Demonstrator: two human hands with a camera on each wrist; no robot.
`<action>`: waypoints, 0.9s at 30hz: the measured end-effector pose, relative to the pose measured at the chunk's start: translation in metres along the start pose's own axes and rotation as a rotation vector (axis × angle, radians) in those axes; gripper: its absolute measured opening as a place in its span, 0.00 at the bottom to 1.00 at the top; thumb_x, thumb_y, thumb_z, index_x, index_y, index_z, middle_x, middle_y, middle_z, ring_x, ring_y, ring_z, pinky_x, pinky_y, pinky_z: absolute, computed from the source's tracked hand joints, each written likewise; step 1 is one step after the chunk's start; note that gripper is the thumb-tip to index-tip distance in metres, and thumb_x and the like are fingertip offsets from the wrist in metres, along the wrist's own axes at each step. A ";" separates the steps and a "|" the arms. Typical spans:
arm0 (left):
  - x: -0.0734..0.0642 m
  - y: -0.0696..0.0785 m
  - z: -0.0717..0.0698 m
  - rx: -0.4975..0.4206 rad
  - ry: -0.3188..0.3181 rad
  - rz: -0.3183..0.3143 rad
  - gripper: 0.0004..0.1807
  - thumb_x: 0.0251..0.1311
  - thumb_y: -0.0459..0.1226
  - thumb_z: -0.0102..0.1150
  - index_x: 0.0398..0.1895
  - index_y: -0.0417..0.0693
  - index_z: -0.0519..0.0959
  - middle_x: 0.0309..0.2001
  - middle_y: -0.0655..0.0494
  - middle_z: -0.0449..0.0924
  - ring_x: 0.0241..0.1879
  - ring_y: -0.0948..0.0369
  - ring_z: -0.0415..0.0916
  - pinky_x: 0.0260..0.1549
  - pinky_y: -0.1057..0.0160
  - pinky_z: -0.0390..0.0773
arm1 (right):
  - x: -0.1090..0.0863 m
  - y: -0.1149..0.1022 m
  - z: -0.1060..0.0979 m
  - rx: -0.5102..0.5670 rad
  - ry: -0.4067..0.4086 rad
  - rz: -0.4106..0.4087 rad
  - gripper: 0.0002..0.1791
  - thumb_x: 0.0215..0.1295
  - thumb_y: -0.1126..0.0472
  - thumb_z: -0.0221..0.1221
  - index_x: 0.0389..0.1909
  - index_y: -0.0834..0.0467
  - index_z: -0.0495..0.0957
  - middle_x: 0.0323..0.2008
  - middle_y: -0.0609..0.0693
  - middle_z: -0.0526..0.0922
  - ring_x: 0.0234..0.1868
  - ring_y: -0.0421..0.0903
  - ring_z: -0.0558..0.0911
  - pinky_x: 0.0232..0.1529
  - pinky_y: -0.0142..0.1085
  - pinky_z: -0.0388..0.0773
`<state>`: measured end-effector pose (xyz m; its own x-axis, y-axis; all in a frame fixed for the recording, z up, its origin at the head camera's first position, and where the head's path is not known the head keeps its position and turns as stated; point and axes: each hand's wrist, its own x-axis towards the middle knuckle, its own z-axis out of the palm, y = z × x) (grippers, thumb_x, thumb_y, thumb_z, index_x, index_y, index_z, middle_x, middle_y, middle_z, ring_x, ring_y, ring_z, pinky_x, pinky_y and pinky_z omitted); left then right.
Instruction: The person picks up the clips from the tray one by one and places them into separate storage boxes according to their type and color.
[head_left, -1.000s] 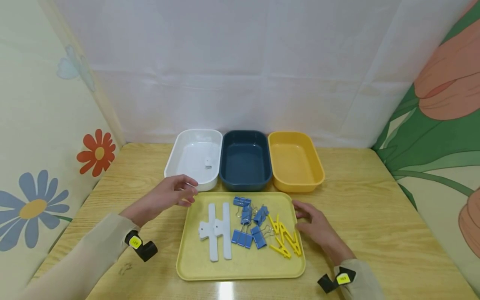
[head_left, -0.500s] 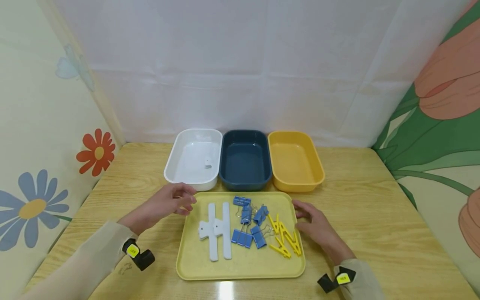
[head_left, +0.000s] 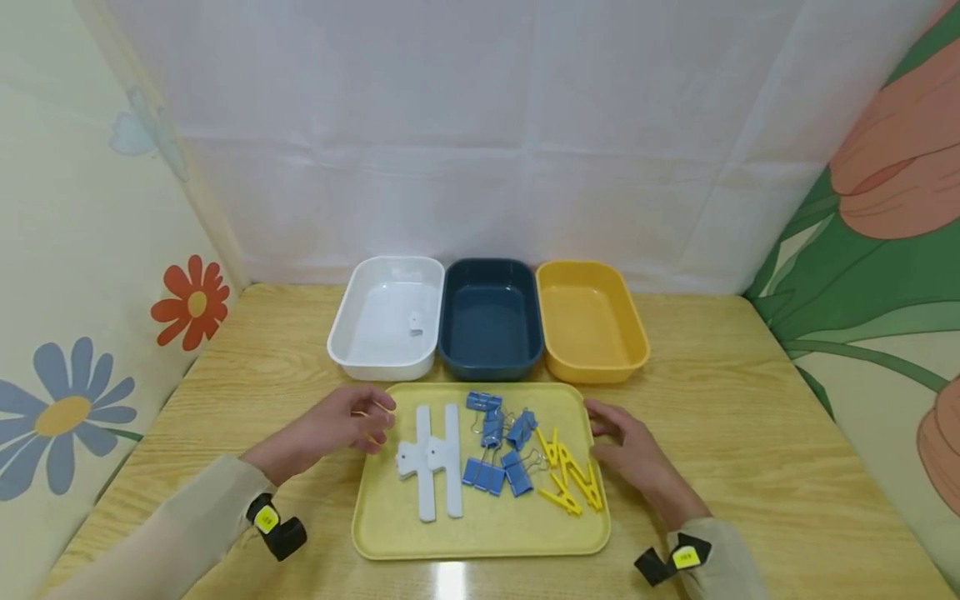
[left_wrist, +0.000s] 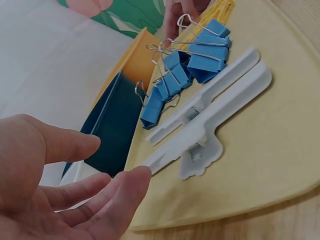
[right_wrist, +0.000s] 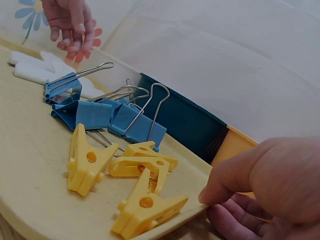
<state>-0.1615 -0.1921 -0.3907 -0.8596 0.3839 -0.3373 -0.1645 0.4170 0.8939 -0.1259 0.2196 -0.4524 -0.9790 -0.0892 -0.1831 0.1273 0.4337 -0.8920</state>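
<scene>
My left hand (head_left: 348, 422) hovers at the tray's upper left edge, fingers loosely bent with nothing between them; the left wrist view shows its thumb apart from the fingers. Nearest to it, two long white bag clips (head_left: 425, 467) lie side by side on the yellow tray (head_left: 517, 533). My right hand (head_left: 632, 450) rests at the tray's right edge, its thumb tip by the rim in the right wrist view, loosely bent and holding nothing visible. Several yellow clothespins (right_wrist: 145, 210) lie beside it. Several blue binder clips (head_left: 483, 476) with wire handles sit mid-tray.
Behind the tray stand three bins in a row: a white bin (head_left: 367, 362) holding one small white clip (head_left: 416, 324), a dark blue bin (head_left: 491, 367) and a yellow-orange bin (head_left: 596, 372). A white cloth (head_left: 480, 142) hangs behind the wooden table (head_left: 750, 433).
My left hand has moved down from the white bin's front edge to the tray's upper left edge. The right hand and the clips have stayed put.
</scene>
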 end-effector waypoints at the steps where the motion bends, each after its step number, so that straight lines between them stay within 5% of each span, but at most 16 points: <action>1: 0.000 -0.001 0.001 -0.001 -0.001 0.000 0.22 0.65 0.35 0.55 0.56 0.28 0.67 0.43 0.38 0.76 0.36 0.56 0.79 0.38 0.56 0.84 | 0.000 0.000 0.000 0.000 0.001 0.000 0.38 0.57 0.73 0.58 0.71 0.56 0.62 0.66 0.56 0.68 0.59 0.52 0.73 0.60 0.46 0.68; 13: -0.003 -0.009 0.014 0.044 -0.005 -0.036 0.17 0.65 0.35 0.55 0.51 0.31 0.71 0.39 0.43 0.77 0.35 0.57 0.79 0.37 0.58 0.84 | 0.001 0.000 0.000 -0.003 0.001 0.001 0.38 0.57 0.73 0.57 0.70 0.55 0.63 0.66 0.56 0.68 0.59 0.51 0.73 0.60 0.45 0.68; 27: -0.004 -0.015 0.025 -0.019 -0.044 -0.043 0.14 0.65 0.30 0.51 0.51 0.29 0.70 0.38 0.44 0.77 0.35 0.58 0.79 0.37 0.57 0.84 | 0.002 0.002 0.001 -0.023 0.006 0.033 0.38 0.57 0.72 0.56 0.70 0.53 0.63 0.65 0.54 0.69 0.59 0.51 0.73 0.60 0.43 0.67</action>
<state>-0.1439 -0.1794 -0.4099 -0.8294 0.4019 -0.3879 -0.2104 0.4184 0.8835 -0.1278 0.2193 -0.4548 -0.9754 -0.0690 -0.2092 0.1555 0.4570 -0.8758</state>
